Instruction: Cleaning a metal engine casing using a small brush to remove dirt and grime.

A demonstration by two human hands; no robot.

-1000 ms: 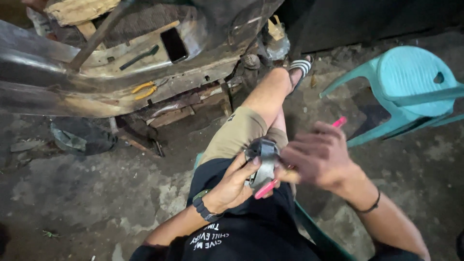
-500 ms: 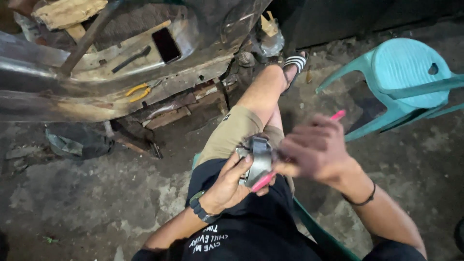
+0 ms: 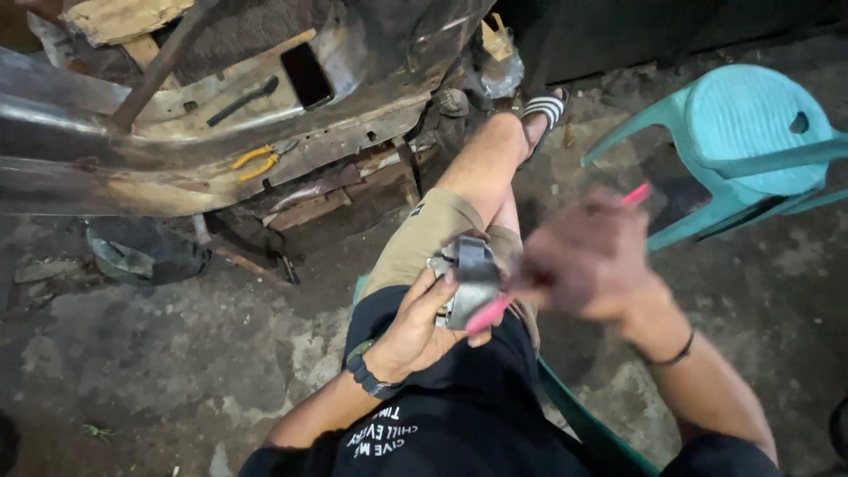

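Rough, stained concrete floor (image 3: 177, 353) spreads under a battered, rusty metal car body (image 3: 177, 132) propped on wooden blocks, with yellow-handled pliers (image 3: 254, 162) lying on its sill. Off to the right stands a turquoise plastic chair (image 3: 751, 132), smooth and ribbed. The seated person's left hand (image 3: 415, 331) cradles a small blocky grey metal part (image 3: 466, 283) over the lap, fingers curled around its underside. The right hand (image 3: 587, 261), blurred, is closed around a slim pink plastic-handled tool (image 3: 490, 311) whose lower end touches the part; its upper tip pokes out above the knuckles.
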